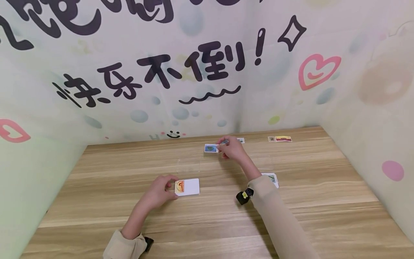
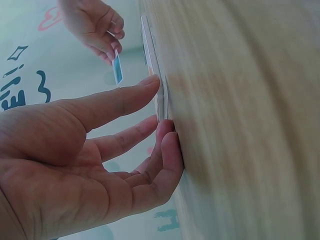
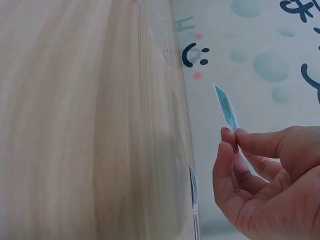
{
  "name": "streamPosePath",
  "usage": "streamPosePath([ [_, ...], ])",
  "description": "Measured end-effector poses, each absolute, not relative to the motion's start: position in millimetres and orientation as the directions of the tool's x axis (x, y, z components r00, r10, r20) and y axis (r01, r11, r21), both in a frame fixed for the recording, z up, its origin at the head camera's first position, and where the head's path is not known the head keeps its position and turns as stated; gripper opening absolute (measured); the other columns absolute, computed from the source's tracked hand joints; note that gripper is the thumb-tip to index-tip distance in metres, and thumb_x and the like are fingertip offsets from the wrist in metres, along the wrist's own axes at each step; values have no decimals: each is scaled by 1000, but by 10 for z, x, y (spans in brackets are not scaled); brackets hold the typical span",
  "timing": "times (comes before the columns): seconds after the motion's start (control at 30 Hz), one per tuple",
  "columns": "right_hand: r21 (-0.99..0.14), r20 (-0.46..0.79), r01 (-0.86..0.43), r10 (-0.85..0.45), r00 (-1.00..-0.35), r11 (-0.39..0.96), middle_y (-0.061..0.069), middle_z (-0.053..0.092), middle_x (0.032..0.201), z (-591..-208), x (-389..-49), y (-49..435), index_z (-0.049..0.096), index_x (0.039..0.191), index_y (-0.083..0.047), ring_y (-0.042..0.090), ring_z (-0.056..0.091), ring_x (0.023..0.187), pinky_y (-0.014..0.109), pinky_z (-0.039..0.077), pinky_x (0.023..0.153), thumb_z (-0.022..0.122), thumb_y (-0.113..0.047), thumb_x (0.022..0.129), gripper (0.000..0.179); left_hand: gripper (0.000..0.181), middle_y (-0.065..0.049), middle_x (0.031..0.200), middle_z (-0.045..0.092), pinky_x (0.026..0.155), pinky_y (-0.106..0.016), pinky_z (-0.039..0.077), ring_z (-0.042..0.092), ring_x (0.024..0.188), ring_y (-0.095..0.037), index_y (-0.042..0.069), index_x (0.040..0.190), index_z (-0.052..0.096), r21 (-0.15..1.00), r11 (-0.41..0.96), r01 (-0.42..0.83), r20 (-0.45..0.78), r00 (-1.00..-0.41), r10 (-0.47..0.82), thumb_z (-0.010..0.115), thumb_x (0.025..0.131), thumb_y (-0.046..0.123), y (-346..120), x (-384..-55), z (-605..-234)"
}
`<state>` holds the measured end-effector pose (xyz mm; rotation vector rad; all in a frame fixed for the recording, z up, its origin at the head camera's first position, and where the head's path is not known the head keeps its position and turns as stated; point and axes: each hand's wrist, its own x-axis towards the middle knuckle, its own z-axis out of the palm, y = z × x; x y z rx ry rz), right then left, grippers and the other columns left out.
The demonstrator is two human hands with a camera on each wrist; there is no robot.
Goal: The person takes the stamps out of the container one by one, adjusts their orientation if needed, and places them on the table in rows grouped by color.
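My left hand (image 1: 158, 190) is at the left end of a flat stack of white cards (image 1: 192, 187) on the table, thumb at the near corner and index finger at the far one. An orange picture shows on the stack's left part. In the left wrist view, the thumb and curled fingers meet the edge of the card stack (image 2: 162, 95). Farther back, my right hand (image 1: 233, 149) pinches a card with a blue picture (image 1: 211, 148) by its right end. The right wrist view shows this blue card (image 3: 226, 107) tilted between thumb and fingertips, raised off the table.
By the back edge lie a card partly behind the right hand (image 1: 241, 140) and a red-and-yellow card (image 1: 283, 139). More cards (image 1: 273, 178) lie beside the right sleeve, partly covered by it. Faint transparent pieces (image 1: 188, 165) rest mid-table. Printed walls (image 1: 207, 115) border the wooden table (image 1: 207, 223).
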<state>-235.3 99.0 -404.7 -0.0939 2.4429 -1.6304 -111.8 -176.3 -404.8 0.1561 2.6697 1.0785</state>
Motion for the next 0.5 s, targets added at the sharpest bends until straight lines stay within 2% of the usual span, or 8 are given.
streamPosePath([
  [0.33,-912,-131,58,-154,-979,407,25,72,98,-4040,-2396,994,66,117,4,11,53,56,24,50,56,64,-7,104,17,48,-11,96,50,74,-35,40,46,88,-25,-4,125,68,691,722,16,-183,-963,197,85,80,-2,-1768,-1113,-4050],
  [0.5,-919,-120,53,-150,-981,391,23,71,94,-4060,-2424,1001,67,117,4,11,54,56,24,52,57,64,-5,103,17,47,-11,97,51,75,-35,41,46,89,-25,-3,125,68,687,727,19,-180,-964,195,85,81,-2,-1770,-1106,-4052],
])
